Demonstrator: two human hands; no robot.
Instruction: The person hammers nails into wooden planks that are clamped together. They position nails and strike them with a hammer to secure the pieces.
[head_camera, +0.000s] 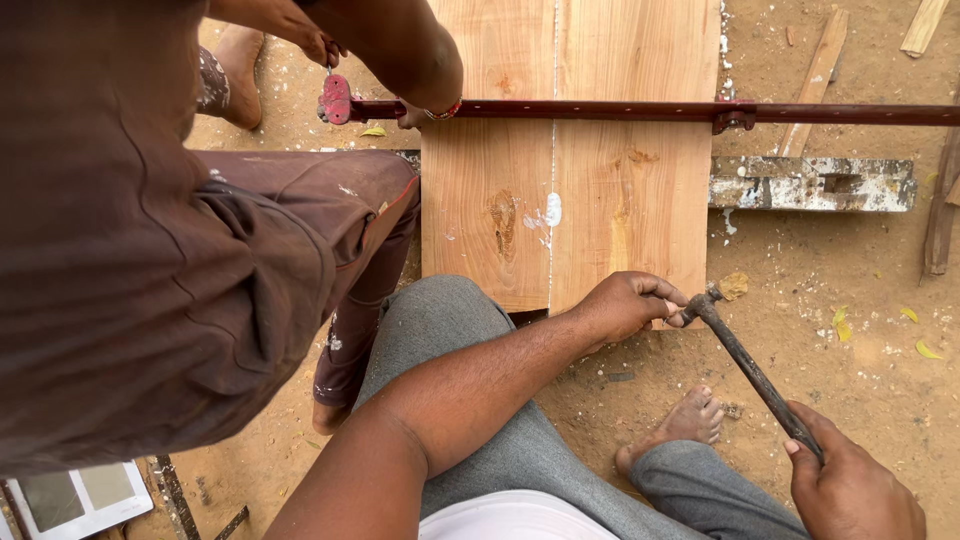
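Observation:
Two pale wooden boards (600, 190) lie edge to edge on the sandy ground, with white glue along their seam (552, 205). My left hand (622, 305) rests on the near right corner of the boards, its fingers curled over the edge. My right hand (850, 490) grips the dark handle of a hammer (750, 365), and the hammer's head (704, 300) sits right beside my left fingertips at that corner. Whether my fingers pinch anything small there is hidden.
A red bar clamp (650, 110) spans the boards. A co-worker in brown clothes (150, 260) crouches at the left, one hand (300, 30) on the clamp's crank (335, 100). A glue-stained beam (810, 183) lies under the boards. My bare foot (680, 425) rests on the sand. Wood offcuts (815, 80) lie behind.

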